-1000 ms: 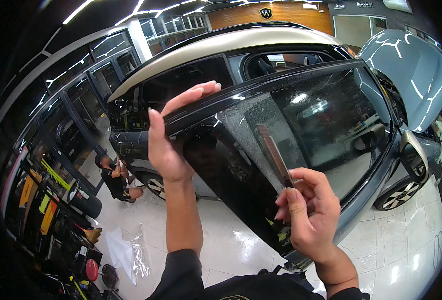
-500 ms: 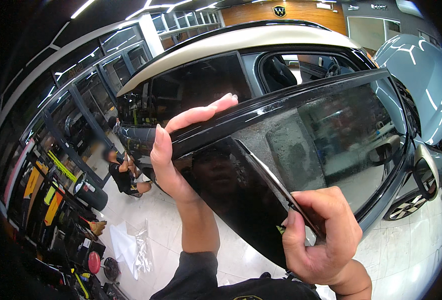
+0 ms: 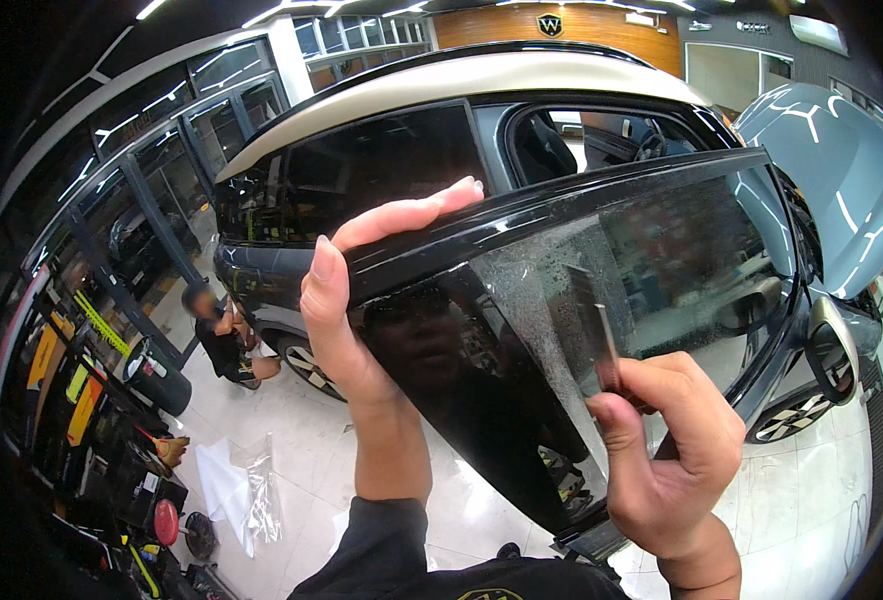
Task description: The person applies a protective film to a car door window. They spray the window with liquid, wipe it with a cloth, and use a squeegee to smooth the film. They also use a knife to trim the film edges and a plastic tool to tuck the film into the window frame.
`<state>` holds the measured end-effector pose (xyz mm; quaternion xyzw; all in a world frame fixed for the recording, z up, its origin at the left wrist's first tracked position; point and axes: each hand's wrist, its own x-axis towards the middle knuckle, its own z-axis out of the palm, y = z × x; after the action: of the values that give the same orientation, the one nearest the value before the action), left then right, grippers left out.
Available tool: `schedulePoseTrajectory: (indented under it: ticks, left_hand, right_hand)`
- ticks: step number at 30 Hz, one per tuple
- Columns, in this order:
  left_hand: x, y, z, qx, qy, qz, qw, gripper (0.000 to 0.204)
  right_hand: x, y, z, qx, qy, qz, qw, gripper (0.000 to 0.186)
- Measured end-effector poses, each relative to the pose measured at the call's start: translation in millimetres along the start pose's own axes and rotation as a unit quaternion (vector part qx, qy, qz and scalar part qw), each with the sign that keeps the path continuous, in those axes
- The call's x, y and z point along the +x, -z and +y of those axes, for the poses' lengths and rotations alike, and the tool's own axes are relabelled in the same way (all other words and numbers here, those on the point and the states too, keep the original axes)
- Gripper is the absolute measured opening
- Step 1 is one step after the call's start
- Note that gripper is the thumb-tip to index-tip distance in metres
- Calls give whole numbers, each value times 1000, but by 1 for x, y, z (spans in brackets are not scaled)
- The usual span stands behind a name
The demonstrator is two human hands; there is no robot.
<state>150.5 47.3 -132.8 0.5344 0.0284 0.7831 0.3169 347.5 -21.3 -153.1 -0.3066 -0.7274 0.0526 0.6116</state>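
The open car door (image 3: 532, 212) has a black frame and a window (image 3: 697, 255) that is wet with droplets over its middle. Across the upper rear corner of the frame lies my left hand (image 3: 347, 290), gripping it with the fingers over the top edge and the thumb raised. My right hand (image 3: 677, 455) pinches a thin, flat, dark squeegee-like blade (image 3: 602, 345) between thumb and fingers, slightly tilted in front of the wet glass. Whether the blade touches the glass I cannot tell. A dark panel (image 3: 462, 380) with reflections fills the rear part of the door.
The car body (image 3: 382, 165) with a cream roof stands behind the door. A side mirror (image 3: 834, 350) juts out at right, below a raised blue-grey hood (image 3: 832, 175). Another person (image 3: 227, 335) crouches by the rear wheel. White sheets (image 3: 227, 490) lie on the floor near a dark bin (image 3: 157, 375).
My right hand has lifted the blade from the dark panel's slanted edge and turned it more upright over the wet glass. The left hand stays on the frame; the view has shifted slightly.
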Motion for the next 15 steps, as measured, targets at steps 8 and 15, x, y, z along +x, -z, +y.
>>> schedulePoseTrajectory:
  ticks: [8, 15]
  left_hand:
    - [0, -2, -1, 3, -2, -1, 1000, 62]
    - [2, 3, -1, 21, -16, -35, 999, 60]
  right_hand:
    - [22, -13, -5, 4, 21, -5, 1000, 11]
    - [24, -18, -5, -43, 49, -9, 998, 17]
